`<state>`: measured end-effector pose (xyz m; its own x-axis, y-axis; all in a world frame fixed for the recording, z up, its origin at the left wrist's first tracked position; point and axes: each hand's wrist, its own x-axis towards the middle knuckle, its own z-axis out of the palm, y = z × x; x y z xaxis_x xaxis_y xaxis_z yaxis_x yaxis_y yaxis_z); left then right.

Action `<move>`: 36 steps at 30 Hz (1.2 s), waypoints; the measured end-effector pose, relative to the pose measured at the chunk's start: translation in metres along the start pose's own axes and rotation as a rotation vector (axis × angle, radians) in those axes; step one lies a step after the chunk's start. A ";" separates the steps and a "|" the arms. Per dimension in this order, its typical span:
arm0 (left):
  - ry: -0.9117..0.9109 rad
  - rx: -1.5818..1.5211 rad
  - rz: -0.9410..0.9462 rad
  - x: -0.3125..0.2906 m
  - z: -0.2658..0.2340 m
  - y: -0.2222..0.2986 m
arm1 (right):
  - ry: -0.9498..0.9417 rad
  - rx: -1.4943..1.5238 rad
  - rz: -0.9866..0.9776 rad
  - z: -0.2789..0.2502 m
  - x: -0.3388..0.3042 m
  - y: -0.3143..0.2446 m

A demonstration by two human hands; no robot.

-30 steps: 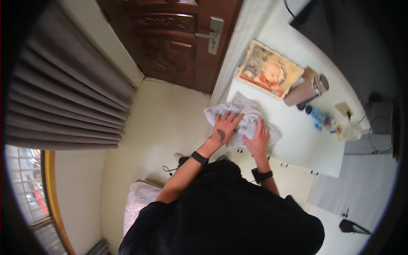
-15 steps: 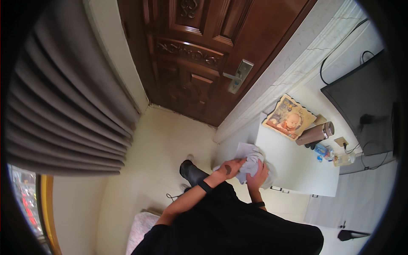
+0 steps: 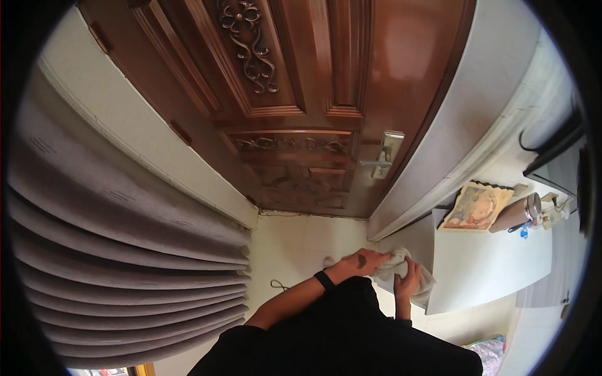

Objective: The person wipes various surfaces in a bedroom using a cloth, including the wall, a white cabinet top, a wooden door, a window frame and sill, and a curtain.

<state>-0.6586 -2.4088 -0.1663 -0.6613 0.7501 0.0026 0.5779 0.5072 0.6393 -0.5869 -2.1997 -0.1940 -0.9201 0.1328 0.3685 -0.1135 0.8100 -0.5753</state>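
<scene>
A bunched pale grey cloth [image 3: 396,255] is held between my two hands, in front of my body and beside the near left corner of the white cabinet. My left hand [image 3: 365,261], with a dark patch on its back and a black band on the wrist, grips the cloth from the left. My right hand [image 3: 407,281] has its fingers wrapped round the right side of it. A loose fold of the cloth hangs past my right hand.
Ahead is a closed brown carved door [image 3: 295,125] with a metal handle [image 3: 384,156]. A grey curtain [image 3: 138,250] hangs at left. On the white cabinet top [image 3: 495,263] stand a picture plaque [image 3: 476,207] and a brown flask [image 3: 517,213]. A dark screen is at far right.
My view has tilted up and swung left, so more of the door and curtain shows. Both hands still hold the cloth, now bunched tighter.
</scene>
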 end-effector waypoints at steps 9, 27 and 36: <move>0.381 0.245 0.118 -0.011 -0.156 -0.075 | 0.060 0.288 -0.031 0.085 0.107 -0.108; 1.270 0.865 0.419 -0.156 -0.506 -0.191 | 0.667 0.309 -0.639 0.219 0.367 -0.465; 1.480 1.040 0.146 -0.185 -0.519 -0.238 | 0.546 0.304 -0.979 0.216 0.376 -0.524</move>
<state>-0.9222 -2.8890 0.0801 -0.0802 0.1470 0.9859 0.3108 0.9434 -0.1154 -0.9547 -2.6981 0.0882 -0.1132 -0.1856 0.9761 -0.8406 0.5417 0.0055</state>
